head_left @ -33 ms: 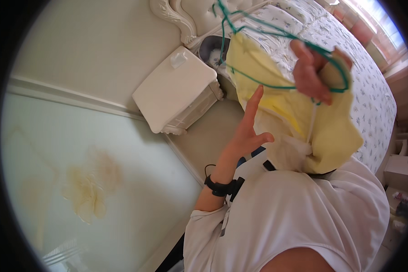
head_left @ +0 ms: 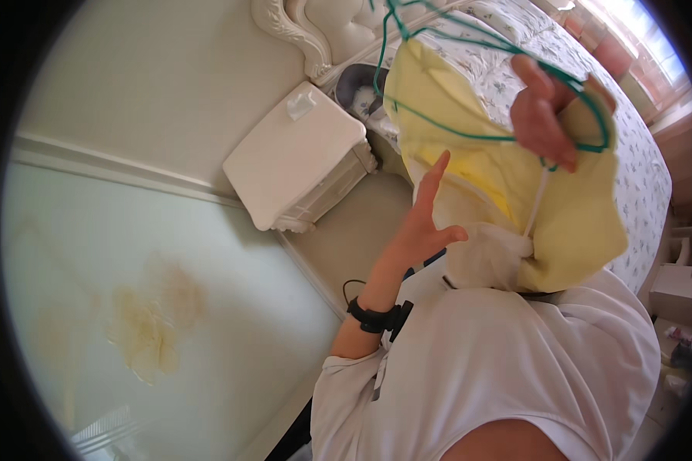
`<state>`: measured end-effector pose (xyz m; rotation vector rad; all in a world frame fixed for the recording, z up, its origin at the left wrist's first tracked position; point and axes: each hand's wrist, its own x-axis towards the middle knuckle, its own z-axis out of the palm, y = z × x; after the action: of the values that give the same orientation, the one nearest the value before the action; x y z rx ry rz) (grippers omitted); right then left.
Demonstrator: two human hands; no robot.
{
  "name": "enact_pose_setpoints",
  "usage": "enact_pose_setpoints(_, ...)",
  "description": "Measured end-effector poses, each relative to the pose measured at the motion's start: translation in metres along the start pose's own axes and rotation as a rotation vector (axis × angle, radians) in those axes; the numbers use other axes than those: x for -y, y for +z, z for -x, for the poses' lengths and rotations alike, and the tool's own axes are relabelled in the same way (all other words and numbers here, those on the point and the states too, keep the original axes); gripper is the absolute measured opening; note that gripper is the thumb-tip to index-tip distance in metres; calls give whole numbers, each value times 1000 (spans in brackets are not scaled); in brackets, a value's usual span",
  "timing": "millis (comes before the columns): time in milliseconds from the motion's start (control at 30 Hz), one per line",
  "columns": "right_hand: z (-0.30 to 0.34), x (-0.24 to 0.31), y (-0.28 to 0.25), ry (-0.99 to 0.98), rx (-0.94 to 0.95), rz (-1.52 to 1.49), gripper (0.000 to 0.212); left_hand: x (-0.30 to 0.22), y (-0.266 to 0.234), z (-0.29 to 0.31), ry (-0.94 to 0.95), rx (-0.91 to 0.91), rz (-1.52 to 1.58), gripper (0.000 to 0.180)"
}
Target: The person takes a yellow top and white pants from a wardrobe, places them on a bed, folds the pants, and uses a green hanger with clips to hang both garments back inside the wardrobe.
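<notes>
A pale yellow garment [head_left: 573,230] with a white drawstring and a whitish lining hangs in front of my body. Green clothes hangers [head_left: 457,131] spread over its upper part, and their hooks run up toward the top edge. My right hand [head_left: 544,115] is at the right end of the green frame, its fingers bent around the hanger close to the yellow cloth; some fingertips are hidden. To the left of the garment, my left hand [head_left: 430,219] is empty, its index finger and thumb stretched apart near the lining. A black band circles that wrist.
A white nightstand [head_left: 296,157] with a small clear object on top stands against the wall at left. Beyond the garment lies a bed with a floral cover [head_left: 638,165]. A grey neck pillow [head_left: 355,86] rests by the headboard. A pale glossy panel [head_left: 231,323] fills the lower left.
My right hand, the hangers and the yellow garment have shifted slightly right, the hand and hangers also a little upward. My left hand has hardly moved.
</notes>
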<state>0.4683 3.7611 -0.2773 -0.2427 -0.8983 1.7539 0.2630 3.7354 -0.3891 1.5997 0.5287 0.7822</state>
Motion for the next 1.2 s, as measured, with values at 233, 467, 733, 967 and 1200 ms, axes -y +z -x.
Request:
enact_pose_setpoints(233, -62, 141, -151, -128, -29, 427, 50, 61, 15, -155, -232, 327, 52, 94)
enact_pose_setpoints(467, -113, 224, -354, -59, -163, 867, 48, 158, -26, -283, -362, 39, 120, 61)
enact_pose_setpoints(733, -52, 88, -657, 820, -555, 1768, 42, 272, -106, -275, -912, -194, -29, 44)
enact_pose_setpoints(967, 2, -156, -614, 711, -618, 1316, 33, 230, -181, -165, -1145, -518, -84, 39)
enact_pose_setpoints(1200, -130, -256, -432, 765, -19, 1175, 31, 144, -236, 3, -1132, -678, -383, 42)
